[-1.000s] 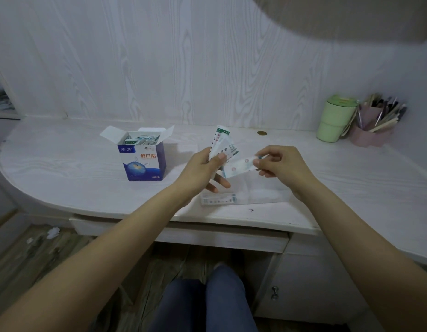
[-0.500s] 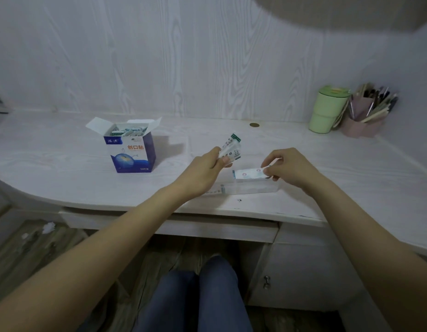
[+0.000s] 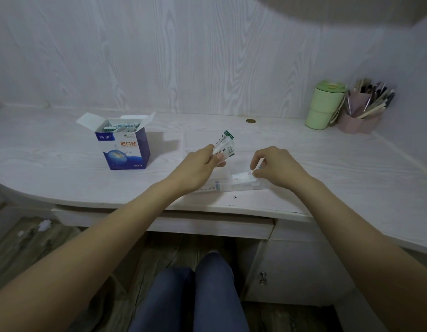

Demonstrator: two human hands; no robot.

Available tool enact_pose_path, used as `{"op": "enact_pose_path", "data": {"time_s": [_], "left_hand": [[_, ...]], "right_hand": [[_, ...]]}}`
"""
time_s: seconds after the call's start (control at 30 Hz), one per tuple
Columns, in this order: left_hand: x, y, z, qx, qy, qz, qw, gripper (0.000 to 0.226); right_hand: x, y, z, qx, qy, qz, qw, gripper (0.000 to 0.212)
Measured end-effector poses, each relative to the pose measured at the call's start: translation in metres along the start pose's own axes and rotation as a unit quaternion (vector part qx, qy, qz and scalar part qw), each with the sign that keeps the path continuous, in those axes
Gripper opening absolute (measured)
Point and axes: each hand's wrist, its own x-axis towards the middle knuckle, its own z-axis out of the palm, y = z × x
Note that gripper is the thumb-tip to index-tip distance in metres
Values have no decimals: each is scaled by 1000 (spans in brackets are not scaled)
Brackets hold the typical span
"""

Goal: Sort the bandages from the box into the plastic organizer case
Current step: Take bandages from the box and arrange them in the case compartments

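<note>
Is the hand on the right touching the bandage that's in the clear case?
Touching. The head view shows the right hand with its fingertips pinching the end of the bandage lying in the organizer case.

The light is dim and cool, leaving a bluish-grey cast over the pale desk (image 3: pixel 64 178) and wall (image 3: pixel 207 56). The box (image 3: pixel 126 144) throws a soft shadow to its right across the desk, and a dark blurred shape covers the top right corner. Wide-angle distortion bows the desk edge and stretches the forearms at the lower corners; fine detail is soft throughout.
</note>
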Motion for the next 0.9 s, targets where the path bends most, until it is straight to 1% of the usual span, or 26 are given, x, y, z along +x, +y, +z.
{"op": "enact_pose_path", "data": {"time_s": [0.1, 0.3, 0.37, 0.6, 0.63, 0.73, 0.8, 0.9], "left_hand": [[0, 1, 0, 3, 2, -3, 1000, 33], [1, 1, 1, 5, 6, 2, 1000, 33], [1, 1, 0, 1, 6, 2, 1000, 34], [2, -1, 0, 10, 5, 4, 1000, 32], [2, -1, 1, 10, 5, 5, 1000, 32], [2, -2, 1, 8, 5, 6, 1000, 29], [1, -2, 2, 5, 6, 4, 1000, 28], [0, 0, 2, -5, 11, 2, 1000, 30]], "right_hand": [[-1, -3, 2, -45, -6, -18, 999, 10], [3, -2, 0, -99, -60, -22, 993, 35], [5, -2, 0, -104, -69, -17, 992, 35], [2, -2, 1, -80, -89, -25, 992, 23], [1, -3, 1, -74, -95, -23, 992, 25], [-3, -6, 1, -59, -112, -9, 992, 47], [-6, -8, 3, -64, -113, 0, 992, 55], [-11, -13, 6, -76, -94, 17, 993, 64]]}}
